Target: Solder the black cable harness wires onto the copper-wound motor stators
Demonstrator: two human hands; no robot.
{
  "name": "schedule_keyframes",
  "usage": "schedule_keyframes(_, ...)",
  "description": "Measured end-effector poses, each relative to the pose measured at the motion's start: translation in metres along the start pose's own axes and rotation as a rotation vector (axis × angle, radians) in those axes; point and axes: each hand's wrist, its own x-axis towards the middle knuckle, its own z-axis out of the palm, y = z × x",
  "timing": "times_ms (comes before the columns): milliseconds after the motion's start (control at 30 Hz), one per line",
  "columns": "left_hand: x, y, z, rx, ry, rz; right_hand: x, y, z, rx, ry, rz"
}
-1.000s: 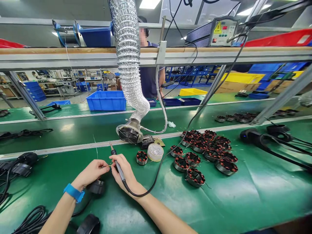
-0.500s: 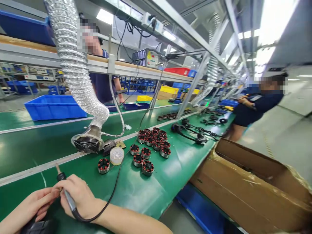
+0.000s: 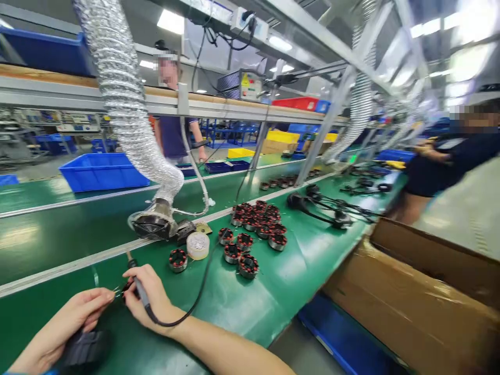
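My right hand [image 3: 150, 294] is closed around the grey handle of a soldering iron [image 3: 142, 296], its tip pointing up and away. The same fingers also hold a small dark ring-shaped part, mostly hidden, that looks like a motor stator [image 3: 126, 290]. Facing it, my left hand [image 3: 84, 310] pinches thin wires [image 3: 116, 292] that stick out of that part. A blurred black object [image 3: 84, 350] lies below my left wrist. One wound stator [image 3: 178, 260] stands beyond my right hand, beside a roll of clear tape [image 3: 198, 245].
Several stators [image 3: 258, 216] cluster on the green bench [image 3: 273, 297]. A fume duct intake [image 3: 154, 224] hangs beyond the hands, and headsets [image 3: 320, 208] lie farther right. Cardboard boxes [image 3: 410, 291] stand at the bench's right edge. One person is across the bench, another far right.
The view has shifted, so the bench things sit farther right. My hands, together before, are now slightly apart, with thin wires showing between them. My right hand has moved right and away with the iron.
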Motion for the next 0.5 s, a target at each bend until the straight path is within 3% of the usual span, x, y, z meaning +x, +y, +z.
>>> schedule_keyframes(133,-0.009,0.014,0.006,-0.037,-0.019,0.002,0.001,-0.002,0.003,0.102,0.059,0.054)
schedule_keyframes(333,-0.009,0.01,0.006,-0.051,0.019,0.0,0.005,-0.018,-0.013,0.085,0.171,0.14)
schedule_keyframes(500,-0.011,0.012,0.01,-0.007,0.078,0.001,0.002,-0.025,-0.022,0.042,0.281,0.035)
